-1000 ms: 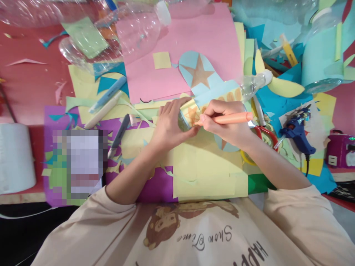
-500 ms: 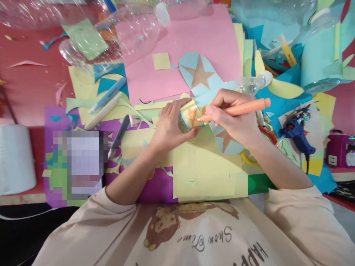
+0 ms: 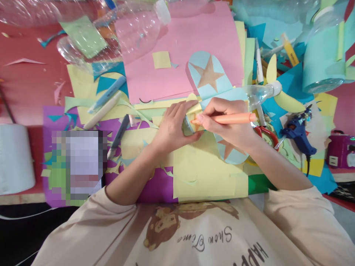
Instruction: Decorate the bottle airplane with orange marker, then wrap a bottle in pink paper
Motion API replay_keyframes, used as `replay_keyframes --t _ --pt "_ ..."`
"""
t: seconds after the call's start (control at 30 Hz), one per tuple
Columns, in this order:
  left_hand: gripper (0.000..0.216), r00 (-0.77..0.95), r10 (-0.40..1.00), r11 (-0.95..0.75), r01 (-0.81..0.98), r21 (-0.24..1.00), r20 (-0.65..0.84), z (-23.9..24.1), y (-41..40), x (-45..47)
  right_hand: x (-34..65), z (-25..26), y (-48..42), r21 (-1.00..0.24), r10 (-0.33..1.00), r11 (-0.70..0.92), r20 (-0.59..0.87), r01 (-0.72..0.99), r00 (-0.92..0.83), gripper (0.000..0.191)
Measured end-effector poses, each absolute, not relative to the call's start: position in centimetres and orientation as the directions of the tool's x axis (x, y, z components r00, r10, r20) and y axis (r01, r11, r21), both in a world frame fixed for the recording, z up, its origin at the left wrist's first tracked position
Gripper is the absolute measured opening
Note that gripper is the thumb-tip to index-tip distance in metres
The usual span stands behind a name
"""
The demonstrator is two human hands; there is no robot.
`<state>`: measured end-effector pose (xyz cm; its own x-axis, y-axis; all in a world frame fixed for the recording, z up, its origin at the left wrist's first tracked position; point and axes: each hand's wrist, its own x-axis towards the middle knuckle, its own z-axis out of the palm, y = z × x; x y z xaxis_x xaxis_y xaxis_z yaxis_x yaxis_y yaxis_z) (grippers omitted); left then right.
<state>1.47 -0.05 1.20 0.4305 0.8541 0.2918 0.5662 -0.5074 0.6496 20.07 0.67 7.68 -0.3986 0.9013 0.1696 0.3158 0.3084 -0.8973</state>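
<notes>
Craft workspace — table covered with cut coloured paper sheets (image 3: 180, 44) and offcuts; markers (image 3: 107, 95), blue glue gun (image 3: 298, 135), red-handled scissors (image 3: 267, 133), clear plastic bottles (image 3: 133, 29) present.

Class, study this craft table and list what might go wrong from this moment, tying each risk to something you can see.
1. The right hand presses the orange marker tip onto the paper-covered bottle, close beside the left hand; a slip may stain skin or stray off the shape.
2. Red-handled scissors lie against the right wrist and might nick it.
3. The blue glue gun lies near the right forearm; a nudge might knock it.
</notes>
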Motion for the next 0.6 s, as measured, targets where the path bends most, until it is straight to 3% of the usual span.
replay_keyframes --t 0.6 --pt "0.062 0.419 0.877 -0.454 0.567 0.687 0.234 1.46 -0.11 1.63 20.07 7.87 0.75 -0.872 0.894 0.335 0.174 0.358 -0.412 0.032"
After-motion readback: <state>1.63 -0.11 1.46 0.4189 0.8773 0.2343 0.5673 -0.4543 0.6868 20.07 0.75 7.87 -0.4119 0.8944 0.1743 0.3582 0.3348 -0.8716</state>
